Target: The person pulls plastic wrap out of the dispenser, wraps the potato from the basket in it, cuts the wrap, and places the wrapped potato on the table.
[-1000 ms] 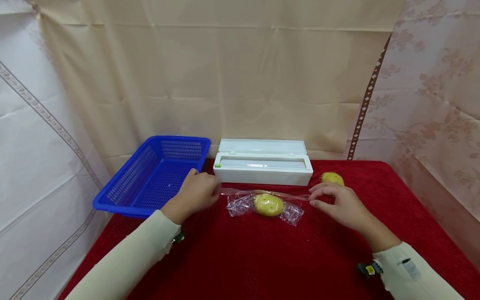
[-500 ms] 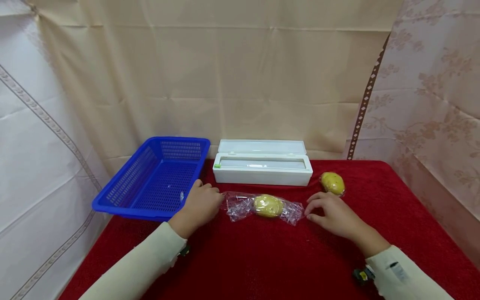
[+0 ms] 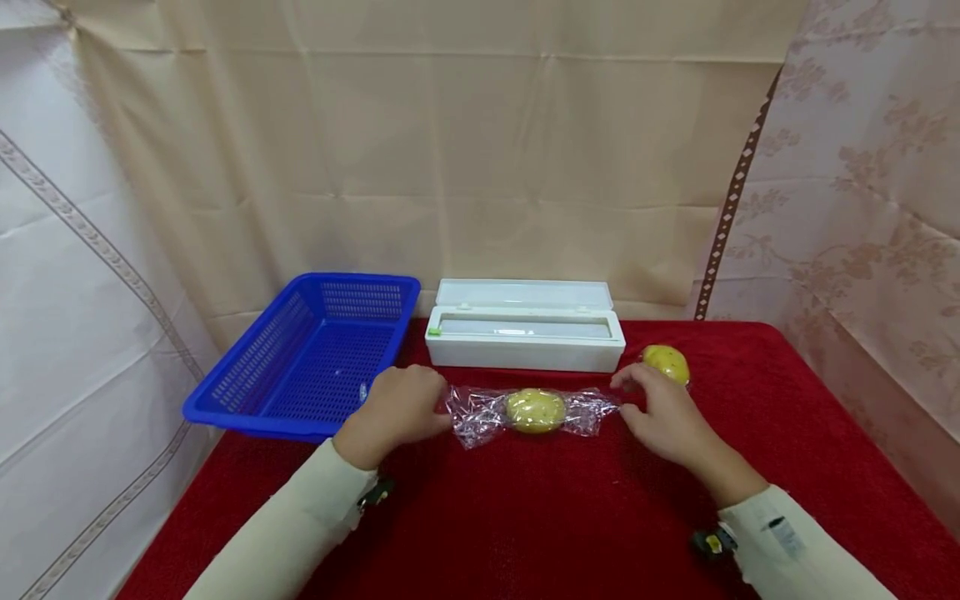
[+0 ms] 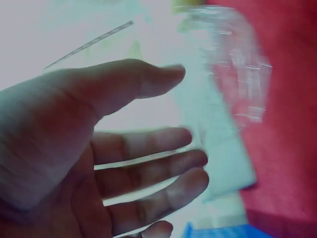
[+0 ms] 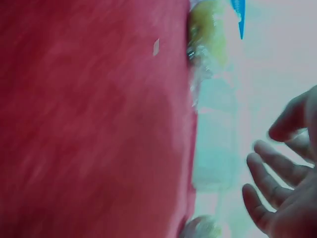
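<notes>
A yellow potato [image 3: 536, 411] lies in the middle of the red table, covered by clear cling film [image 3: 478, 414] whose crumpled ends spread to both sides. At the film's left end is my left hand [image 3: 401, 408]; the left wrist view shows its thumb apart from its loosely extended fingers, holding nothing. My right hand [image 3: 663, 417] is by the film's right end, thumb and fingers parted and nothing between them. Behind the right hand lies a second wrapped potato [image 3: 666, 364], partly hidden by it.
A white cling film box [image 3: 525, 352] with its lid raised stands behind the potato. To the left is a blue plastic basket [image 3: 288, 427]. Red cloth [image 3: 525, 517] covers the table, with curtains [image 3: 487, 150] behind it.
The film strip stretched between my hands behind the potato has come down onto it. Both hands have let go of the film, and their fingers have spread.
</notes>
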A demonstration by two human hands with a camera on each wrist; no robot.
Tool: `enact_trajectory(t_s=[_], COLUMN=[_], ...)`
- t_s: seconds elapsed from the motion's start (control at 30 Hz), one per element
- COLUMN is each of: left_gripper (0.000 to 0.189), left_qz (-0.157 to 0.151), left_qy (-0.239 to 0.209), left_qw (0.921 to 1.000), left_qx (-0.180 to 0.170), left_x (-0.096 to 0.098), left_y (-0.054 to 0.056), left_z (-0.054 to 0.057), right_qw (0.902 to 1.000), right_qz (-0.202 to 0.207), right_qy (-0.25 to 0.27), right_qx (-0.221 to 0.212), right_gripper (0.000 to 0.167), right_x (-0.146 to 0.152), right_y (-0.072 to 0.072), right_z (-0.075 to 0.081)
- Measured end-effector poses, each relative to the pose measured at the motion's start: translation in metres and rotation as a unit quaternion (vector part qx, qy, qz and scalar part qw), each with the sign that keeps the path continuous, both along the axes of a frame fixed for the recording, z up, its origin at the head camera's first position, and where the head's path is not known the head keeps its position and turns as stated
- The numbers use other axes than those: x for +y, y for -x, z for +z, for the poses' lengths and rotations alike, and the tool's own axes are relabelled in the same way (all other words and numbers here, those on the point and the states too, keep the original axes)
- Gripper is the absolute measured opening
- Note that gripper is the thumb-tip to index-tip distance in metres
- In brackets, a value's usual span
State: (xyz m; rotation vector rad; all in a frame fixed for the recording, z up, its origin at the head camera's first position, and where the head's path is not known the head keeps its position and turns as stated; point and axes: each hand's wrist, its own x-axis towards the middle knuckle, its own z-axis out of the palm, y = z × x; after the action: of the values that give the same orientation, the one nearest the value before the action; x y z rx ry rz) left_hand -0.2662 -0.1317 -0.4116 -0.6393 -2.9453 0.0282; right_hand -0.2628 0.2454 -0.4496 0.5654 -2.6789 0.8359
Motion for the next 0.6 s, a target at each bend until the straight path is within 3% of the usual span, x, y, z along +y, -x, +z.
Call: enact_trajectory(t_s=[0.07, 0.13, 0.23, 0.3, 0.43, 0.6], left_gripper=[0.039, 0.06, 0.09, 0.097, 0.08, 0.048], left_qz=[0.009, -0.006, -0.043, -0.056, -0.044, -0.039], left_qy=[-0.027, -0.036, -0.02, -0.007, 0.005, -0.002], left_qw=[0.9995, 0.9992, 0.9987, 0.9982, 0.9985, 0.9986], left_qx=[-0.013, -0.014, -0.015, -0.022, -0.032, -0.037], left_x=[0.007, 0.016, 0.03, 0.036, 0.04, 0.034], left_y=[-0.001, 0.002, 0.008, 0.012, 0.018, 0.024], left_z=[0.008, 0.007, -0.003, -0.013, -0.025, -0.032], right_qw=[0.9995, 0.9995, 0.9982, 0.9932, 0.9832, 0.9767], right_qz=[-0.004, 0.012, 0.05, 0.071, 0.076, 0.063], right_qy=[0.03, 0.028, -0.034, -0.091, -0.161, -0.203], right_qx=[0.003, 0.004, -0.003, -0.017, -0.04, -0.028], right_gripper=[0.036, 0.046, 0.066, 0.08, 0.088, 0.062], right_x=[-0.008, -0.017, -0.032, -0.04, -0.049, -0.045], right_y=[0.001, 0.002, 0.007, 0.011, 0.017, 0.022], right_z=[0.006, 0.011, 0.015, 0.013, 0.004, -0.007])
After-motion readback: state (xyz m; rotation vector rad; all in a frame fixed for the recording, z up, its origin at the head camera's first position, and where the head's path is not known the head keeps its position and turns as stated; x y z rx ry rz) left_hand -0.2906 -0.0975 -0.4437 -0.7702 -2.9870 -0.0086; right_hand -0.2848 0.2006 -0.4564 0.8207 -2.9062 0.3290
